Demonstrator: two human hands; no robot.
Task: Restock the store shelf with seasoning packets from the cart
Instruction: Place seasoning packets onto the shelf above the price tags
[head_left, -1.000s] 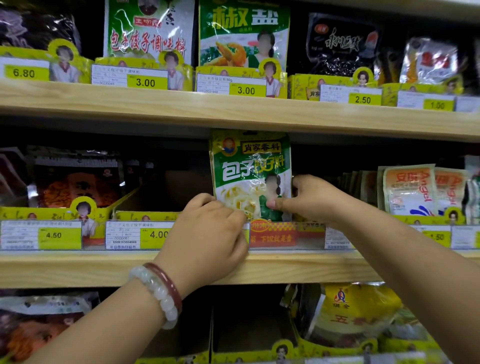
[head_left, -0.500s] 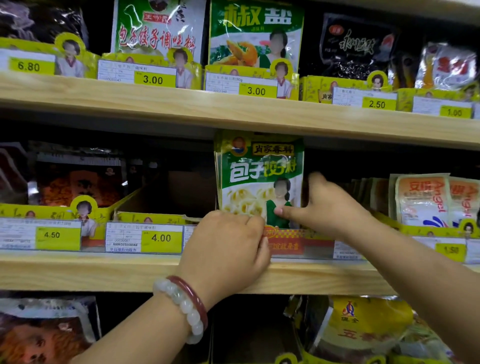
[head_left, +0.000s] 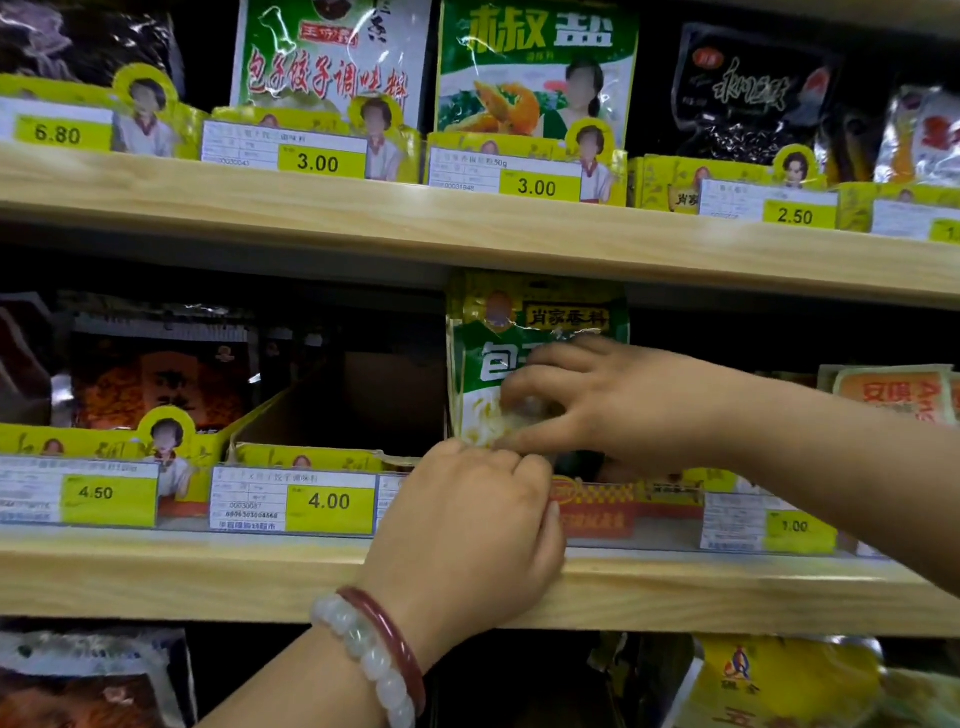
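A: One green seasoning packet (head_left: 524, 332) is shown upright on the middle shelf (head_left: 208, 582), its top edge reaching up to the underside of the upper shelf (head_left: 467, 234). Where is it held?

B: The packet's lower half is covered by the right hand (head_left: 618, 410), whose fingers are curled over the printed front while the thumb runs along the lower edge; the packet is gripped between them. The image is blurred at the fingertips, so the exact contact cannot be resolved.

A: And the left hand (head_left: 467, 525)?

B: It is seen as a closed fist just below the packet, at the front lip of the middle shelf and in front of the price strip. What, if anything, is pinched by its fingers cannot be told, since they are turned away from the camera. A white bead bracelet (head_left: 358, 649) and a dark red bangle (head_left: 389, 634) are worn side by side on that wrist.

A: What is placed beside the packet?

B: To its left an open yellow cardboard tray (head_left: 311, 457) is seen, fronted by a 4.00 price tag (head_left: 330, 501); further left, dark packets with orange print (head_left: 156, 379) stand behind a 4.50 tag (head_left: 96, 492). To the right, orange-and-white sachets (head_left: 893, 389) are visible past the right forearm.

A: And above?

B: On the upper shelf two green-and-white packets (head_left: 535, 67) are displayed over tags marked 3.00, with a black packet (head_left: 748, 88) over a 2.50 tag (head_left: 795, 215).
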